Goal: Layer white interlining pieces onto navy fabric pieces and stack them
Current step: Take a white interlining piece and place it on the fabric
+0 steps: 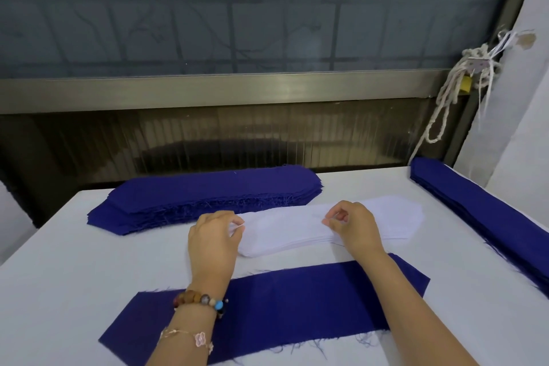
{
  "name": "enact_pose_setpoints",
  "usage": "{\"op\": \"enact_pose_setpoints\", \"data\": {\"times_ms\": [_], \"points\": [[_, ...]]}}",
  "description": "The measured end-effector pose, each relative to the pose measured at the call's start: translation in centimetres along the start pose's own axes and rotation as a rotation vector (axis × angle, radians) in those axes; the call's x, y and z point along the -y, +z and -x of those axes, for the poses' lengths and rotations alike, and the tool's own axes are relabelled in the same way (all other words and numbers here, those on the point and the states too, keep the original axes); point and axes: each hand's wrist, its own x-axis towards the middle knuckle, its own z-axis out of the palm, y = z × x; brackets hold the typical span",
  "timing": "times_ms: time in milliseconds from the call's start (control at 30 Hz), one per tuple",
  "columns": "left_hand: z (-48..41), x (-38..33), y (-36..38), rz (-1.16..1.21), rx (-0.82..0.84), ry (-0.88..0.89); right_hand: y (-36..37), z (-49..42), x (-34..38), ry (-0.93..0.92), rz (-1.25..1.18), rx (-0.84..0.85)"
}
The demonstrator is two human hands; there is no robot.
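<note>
Head view: left hand [212, 242], right hand [355, 226], both in pinch on white interlining stack [285, 232], near navy piece [297, 300].

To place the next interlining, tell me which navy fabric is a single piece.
The nearest navy piece, in the foreground: one flat layer. The far navy stack and the right-edge navy stack are thick piles.

— What is shown across the upper frame?
— A frosted window [237, 9], barred in a grid, is edged below by a metal rail [222, 89].
— At upper right?
— A white cord [452, 80] is knotted.
</note>
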Motion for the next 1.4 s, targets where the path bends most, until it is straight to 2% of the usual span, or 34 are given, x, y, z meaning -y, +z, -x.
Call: {"op": "enact_pose_setpoints", "data": {"times_ms": [67, 200, 367, 500, 1000, 1100, 1300, 1400], "points": [[0.0, 0.1, 0.1, 0.095, 0.009, 0.002, 0.0, 0.1, -0.1, -0.007, -0.005, -0.004], [-0.1, 0.6, 0.2, 0.298, 0.171, -0.003, 0.0, 0.1, -0.1, -0.010, -0.007, -0.007], [-0.1, 0.7, 0.0, 0.369, 0.201, 0.081, -0.2, 0.2, 0.2, 0.003, 0.029, 0.017], [-0.3, 0.7, -0.3, 0.449, 0.182, 0.089, -0.4, 0.4, 0.4, -0.066, 0.068, 0.040], [-0.8, 0.7, -1.7, 0.675, 0.301, 0.034, -0.7, 0.4, 0.2, -0.364, 0.305, 0.049], [-0.8, 0.8, -1.6, 0.693, 0.304, 0.019, -0.9, 0.4, 0.4, -0.335, 0.338, 0.012], [-1.1, 1.1, -1.5, 0.708, 0.159, 0.001, -2.8, -0.1, -0.4, -0.199, 0.372, -0.245], [-1.1, 1.6, -1.5, 0.728, 0.154, -0.052, -3.7, -0.5, -2.0, -0.083, 0.375, -0.230]]}}
